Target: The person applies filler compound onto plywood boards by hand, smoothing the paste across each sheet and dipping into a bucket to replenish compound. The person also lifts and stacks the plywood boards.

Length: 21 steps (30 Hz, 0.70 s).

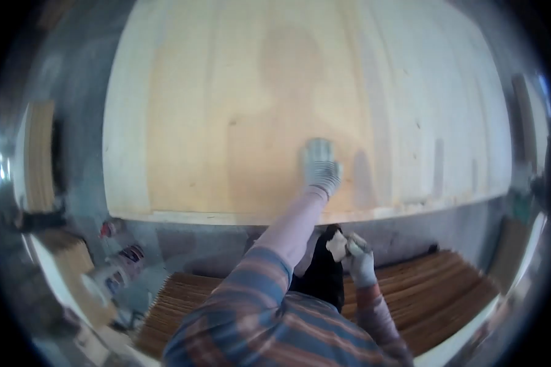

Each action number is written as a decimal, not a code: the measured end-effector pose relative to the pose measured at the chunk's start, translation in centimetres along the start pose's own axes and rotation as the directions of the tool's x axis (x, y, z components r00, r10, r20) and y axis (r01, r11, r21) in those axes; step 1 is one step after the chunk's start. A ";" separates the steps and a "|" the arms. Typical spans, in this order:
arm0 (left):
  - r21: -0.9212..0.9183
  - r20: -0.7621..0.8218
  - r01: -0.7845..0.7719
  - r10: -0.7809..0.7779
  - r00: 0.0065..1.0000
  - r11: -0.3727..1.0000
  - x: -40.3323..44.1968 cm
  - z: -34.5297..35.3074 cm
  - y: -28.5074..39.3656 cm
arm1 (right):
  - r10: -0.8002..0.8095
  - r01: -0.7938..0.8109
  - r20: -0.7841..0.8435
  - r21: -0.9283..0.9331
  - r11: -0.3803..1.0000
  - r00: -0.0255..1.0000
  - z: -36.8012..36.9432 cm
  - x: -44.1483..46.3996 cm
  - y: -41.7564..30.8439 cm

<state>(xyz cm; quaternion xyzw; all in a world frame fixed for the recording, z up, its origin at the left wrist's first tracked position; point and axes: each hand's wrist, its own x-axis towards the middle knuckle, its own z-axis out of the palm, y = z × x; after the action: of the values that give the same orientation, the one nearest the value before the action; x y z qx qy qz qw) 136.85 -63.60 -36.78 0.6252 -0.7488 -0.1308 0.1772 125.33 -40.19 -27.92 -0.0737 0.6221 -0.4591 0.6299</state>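
Left hand [322, 165] flat on the panel [183, 140], right hand [362, 262] low at the body

The panel, broad and pale, fills the upper middle of the view, its near edge facing the person. The left hand, in a light glove with striped cuff, rests palm down on it near that edge, right of the middle. Its fingers are outstretched and slightly blurred; whether anything lies under the palm, I cannot tell.

The right hand, also gloved, is below the panel's edge, in front of the person's dark trousers [320, 275]. Its fingers are curled in on a pale piece [337, 246], which sticks out on the left; what it is, I cannot make out.

A shadow [288, 79] falls on the panel. Brown boards [434, 296] lie on both sides of the person. A tub [117, 270] is at lower left, with a small red thing [108, 229] just beyond it.
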 end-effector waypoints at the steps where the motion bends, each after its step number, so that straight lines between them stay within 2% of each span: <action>1: -0.140 -0.023 -0.182 0.180 0.983 0.973 -0.4 -1.2 -2.6 | -0.003 0.002 0.033 0.033 0.999 0.999 2.9 -1.2 1.3; 4: -0.161 0.156 -0.050 0.076 0.985 0.986 -2.3 -10.4 -12.9 | 0.061 -0.065 0.113 0.029 0.997 0.992 11.0 -4.1 3.0; 5: -0.169 0.032 0.023 -0.017 0.999 0.985 -3.6 -10.8 -19.3 | 0.026 -0.020 0.160 -0.040 0.999 0.987 12.8 -3.6 4.7; 6: 0.037 -0.012 0.005 -0.005 1.000 0.999 -4.8 -12.8 -25.7 | 0.026 -0.026 0.197 -0.001 1.000 0.980 15.8 -2.9 5.8; 7: 0.094 0.043 0.034 -0.038 0.998 0.995 -5.6 -19.6 -29.9 | 0.004 0.013 0.255 -0.064 0.998 0.967 19.3 -2.4 5.7; 8: 0.215 0.019 0.191 -0.200 0.980 0.958 -6.7 -21.5 -34.8 | -0.008 0.045 0.303 -0.117 0.992 0.953 23.6 -1.9 5.0; 9: 0.254 0.013 0.332 -0.347 0.938 0.908 -7.7 -23.5 -39.8 | -0.019 0.077 0.339 -0.159 0.984 0.941 28.2 -1.7 4.2; 10: 0.331 -0.219 0.418 -0.361 0.906 0.846 -8.6 -23.4 -45.0 | -0.026 0.107 0.370 -0.200 0.974 0.929 32.6 -1.1 3.3; 11: 0.378 -0.444 0.513 -0.335 0.831 0.771 -9.3 -23.1 -50.0 | -0.037 0.143 0.403 -0.238 0.961 0.914 36.7 -0.2 2.7; 13: 0.305 -0.446 0.716 -0.570 0.690 0.628 -8.5 -25.8 -57.3 | -0.066 0.172 0.496 -0.171 0.970 0.866 44.9 2.0 0.5; 16: 0.246 -0.500 0.875 -0.719 0.483 0.416 -6.1 -28.5 -63.1 | -0.187 0.232 0.559 -0.012 0.973 0.808 55.5 10.4 -0.8; 18: 0.261 -0.496 0.884 -0.731 0.468 0.389 -5.3 -28.8 -63.8 | -0.398 0.398 0.614 0.145 0.906 0.682 63.1 15.5 -2.2; 19: 0.285 -0.481 0.881 -0.738 0.472 0.378 -5.2 -28.5 -63.8 | -0.414 0.461 0.665 0.116 0.880 0.622 65.9 18.8 -3.4; 21: 0.276 -0.407 0.892 -0.797 0.446 0.358 -5.8 -27.9 -64.3 | -0.363 0.322 0.642 0.186 0.928 0.675 72.2 24.3 -5.3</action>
<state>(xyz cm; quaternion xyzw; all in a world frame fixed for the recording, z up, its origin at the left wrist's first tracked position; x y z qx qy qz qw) 206.95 -69.06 -38.99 0.9525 -0.3018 0.0397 0.0080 179.46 -94.01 -26.30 -0.3296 0.3171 -0.5295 0.7144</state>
